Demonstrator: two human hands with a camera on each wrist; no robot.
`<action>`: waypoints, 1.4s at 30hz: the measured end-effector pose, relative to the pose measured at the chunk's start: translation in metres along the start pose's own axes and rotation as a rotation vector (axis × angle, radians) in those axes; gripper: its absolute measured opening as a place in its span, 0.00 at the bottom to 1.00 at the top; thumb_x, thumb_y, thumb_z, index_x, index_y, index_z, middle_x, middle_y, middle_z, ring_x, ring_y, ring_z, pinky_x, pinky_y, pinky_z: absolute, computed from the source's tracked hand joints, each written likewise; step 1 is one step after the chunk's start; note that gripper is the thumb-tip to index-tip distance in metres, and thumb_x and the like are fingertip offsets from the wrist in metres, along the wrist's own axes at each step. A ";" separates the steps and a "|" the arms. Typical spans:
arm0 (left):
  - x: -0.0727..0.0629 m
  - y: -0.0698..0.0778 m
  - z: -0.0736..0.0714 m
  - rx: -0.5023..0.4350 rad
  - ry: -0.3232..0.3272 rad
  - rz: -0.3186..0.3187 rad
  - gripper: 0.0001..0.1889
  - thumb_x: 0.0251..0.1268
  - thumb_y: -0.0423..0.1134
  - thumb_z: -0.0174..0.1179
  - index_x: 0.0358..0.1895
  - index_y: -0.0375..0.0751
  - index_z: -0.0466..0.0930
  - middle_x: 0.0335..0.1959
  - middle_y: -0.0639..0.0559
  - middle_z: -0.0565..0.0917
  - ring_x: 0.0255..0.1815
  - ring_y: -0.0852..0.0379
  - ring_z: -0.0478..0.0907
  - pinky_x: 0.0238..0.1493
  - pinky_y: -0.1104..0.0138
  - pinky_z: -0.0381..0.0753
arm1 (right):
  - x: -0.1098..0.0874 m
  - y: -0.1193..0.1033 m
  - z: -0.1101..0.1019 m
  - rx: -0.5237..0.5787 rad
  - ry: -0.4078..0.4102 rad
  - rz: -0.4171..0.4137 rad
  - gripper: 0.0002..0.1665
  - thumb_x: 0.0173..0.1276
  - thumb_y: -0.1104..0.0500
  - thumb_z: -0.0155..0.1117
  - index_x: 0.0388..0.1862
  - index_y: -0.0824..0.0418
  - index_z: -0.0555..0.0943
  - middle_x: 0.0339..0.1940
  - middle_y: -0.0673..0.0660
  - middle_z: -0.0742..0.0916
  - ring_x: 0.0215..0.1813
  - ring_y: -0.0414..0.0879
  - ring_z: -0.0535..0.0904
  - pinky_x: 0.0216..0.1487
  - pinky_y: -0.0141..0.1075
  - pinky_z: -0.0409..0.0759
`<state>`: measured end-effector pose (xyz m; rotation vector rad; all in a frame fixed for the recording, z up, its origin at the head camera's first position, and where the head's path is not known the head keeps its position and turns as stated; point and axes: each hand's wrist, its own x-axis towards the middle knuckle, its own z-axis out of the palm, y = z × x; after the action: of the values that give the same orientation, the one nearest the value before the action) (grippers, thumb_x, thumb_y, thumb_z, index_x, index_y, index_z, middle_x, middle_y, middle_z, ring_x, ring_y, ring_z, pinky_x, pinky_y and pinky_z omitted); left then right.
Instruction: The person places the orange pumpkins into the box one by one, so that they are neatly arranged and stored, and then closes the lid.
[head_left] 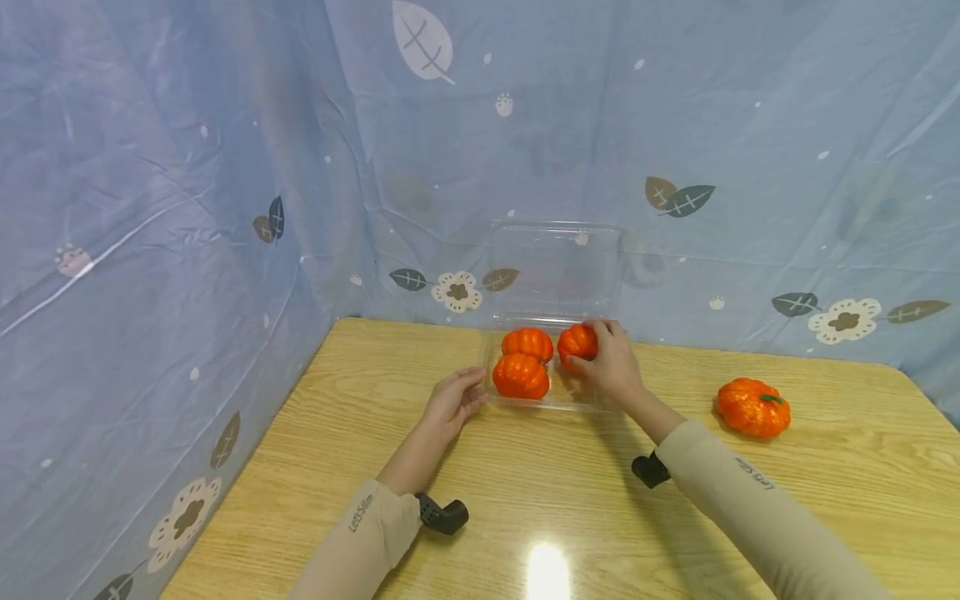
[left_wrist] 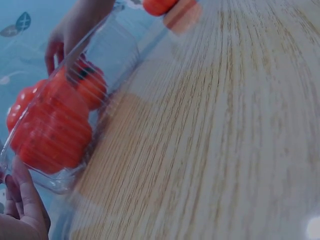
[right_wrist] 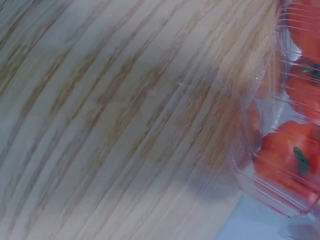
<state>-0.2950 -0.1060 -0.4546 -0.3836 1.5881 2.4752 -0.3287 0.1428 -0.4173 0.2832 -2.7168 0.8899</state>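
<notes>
A clear plastic clamshell box (head_left: 555,406) lies at the back of the table with its lid (head_left: 555,267) raised against the curtain. Inside its left half, two small orange toy pumpkins (head_left: 521,377) sit one behind the other. My right hand (head_left: 617,367) reaches over the box's right side and holds a third toy pumpkin (head_left: 576,346) in the back right part, with thumb and fingers around it. At the box's left wall, my left hand (head_left: 453,400) rests its nearly straight fingers; the left wrist view shows the fingers (left_wrist: 27,192) by the box's corner.
Another orange toy pumpkin (head_left: 753,408), with a green stem, lies on the wooden table (head_left: 360,417) to the right of my right hand. A blue patterned curtain (head_left: 720,125) hangs directly behind the table and along its left side.
</notes>
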 end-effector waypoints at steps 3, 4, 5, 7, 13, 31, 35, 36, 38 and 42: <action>0.000 0.000 0.001 0.001 0.006 0.000 0.14 0.62 0.32 0.58 0.49 0.31 0.74 0.24 0.54 0.75 0.24 0.63 0.73 0.29 0.74 0.80 | 0.000 0.000 -0.002 0.007 -0.008 -0.002 0.35 0.54 0.58 0.71 0.58 0.67 0.69 0.58 0.70 0.69 0.58 0.66 0.65 0.53 0.60 0.72; 0.000 0.001 0.001 -0.001 0.007 0.001 0.14 0.62 0.32 0.58 0.49 0.31 0.74 0.24 0.54 0.75 0.24 0.63 0.73 0.29 0.74 0.80 | 0.000 0.000 -0.002 0.007 -0.008 -0.007 0.35 0.54 0.58 0.71 0.58 0.67 0.69 0.58 0.71 0.69 0.59 0.66 0.65 0.53 0.60 0.72; 0.000 0.001 0.001 -0.001 0.005 0.004 0.14 0.62 0.32 0.57 0.49 0.31 0.74 0.24 0.54 0.75 0.24 0.63 0.73 0.29 0.74 0.80 | 0.000 0.000 -0.003 0.009 -0.008 -0.011 0.34 0.54 0.58 0.71 0.58 0.67 0.69 0.58 0.71 0.69 0.59 0.66 0.64 0.54 0.60 0.72; 0.000 0.001 0.001 -0.002 0.001 0.007 0.13 0.62 0.32 0.57 0.49 0.30 0.73 0.24 0.54 0.75 0.24 0.63 0.73 0.29 0.74 0.80 | 0.000 0.000 -0.003 0.012 -0.009 -0.017 0.35 0.54 0.59 0.70 0.59 0.68 0.68 0.58 0.71 0.69 0.59 0.66 0.64 0.53 0.60 0.72; 0.001 0.002 0.002 0.002 -0.003 0.006 0.14 0.63 0.32 0.57 0.50 0.29 0.73 0.24 0.55 0.75 0.24 0.64 0.73 0.28 0.74 0.80 | 0.001 0.000 -0.005 0.019 -0.010 -0.018 0.38 0.56 0.59 0.69 0.63 0.67 0.65 0.58 0.72 0.69 0.59 0.66 0.64 0.54 0.60 0.72; -0.001 0.001 0.002 -0.004 0.010 0.014 0.14 0.62 0.32 0.57 0.50 0.30 0.74 0.25 0.55 0.75 0.24 0.64 0.74 0.31 0.74 0.80 | -0.003 0.002 -0.014 0.086 -0.022 -0.032 0.35 0.65 0.53 0.59 0.64 0.71 0.61 0.60 0.73 0.67 0.59 0.67 0.66 0.59 0.59 0.67; -0.001 0.001 0.002 0.002 0.006 0.015 0.15 0.62 0.33 0.58 0.50 0.29 0.73 0.26 0.54 0.75 0.24 0.64 0.74 0.31 0.74 0.80 | -0.007 0.001 -0.018 0.096 -0.019 -0.043 0.34 0.66 0.54 0.58 0.64 0.72 0.62 0.59 0.74 0.68 0.58 0.67 0.66 0.58 0.59 0.67; -0.001 0.001 0.002 0.002 0.007 0.012 0.15 0.62 0.33 0.58 0.50 0.30 0.73 0.27 0.54 0.75 0.25 0.64 0.74 0.31 0.74 0.80 | -0.008 0.000 -0.019 0.097 -0.018 -0.047 0.34 0.66 0.54 0.58 0.64 0.72 0.62 0.59 0.74 0.68 0.58 0.66 0.66 0.57 0.59 0.67; -0.001 0.001 0.002 0.004 0.008 0.009 0.16 0.62 0.33 0.58 0.51 0.29 0.73 0.27 0.54 0.75 0.25 0.64 0.74 0.32 0.74 0.80 | -0.009 -0.001 -0.021 0.104 -0.015 -0.051 0.33 0.67 0.54 0.57 0.63 0.72 0.63 0.59 0.74 0.69 0.58 0.66 0.66 0.56 0.59 0.68; -0.002 0.001 0.002 0.009 0.011 0.005 0.16 0.62 0.33 0.58 0.52 0.29 0.73 0.27 0.54 0.75 0.25 0.64 0.73 0.32 0.74 0.80 | -0.011 -0.005 -0.027 0.132 -0.013 -0.051 0.30 0.68 0.53 0.56 0.60 0.72 0.67 0.57 0.71 0.72 0.55 0.64 0.69 0.52 0.56 0.71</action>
<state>-0.2937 -0.1049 -0.4526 -0.3932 1.6053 2.4729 -0.3115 0.1563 -0.3974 0.3839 -2.6541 1.0588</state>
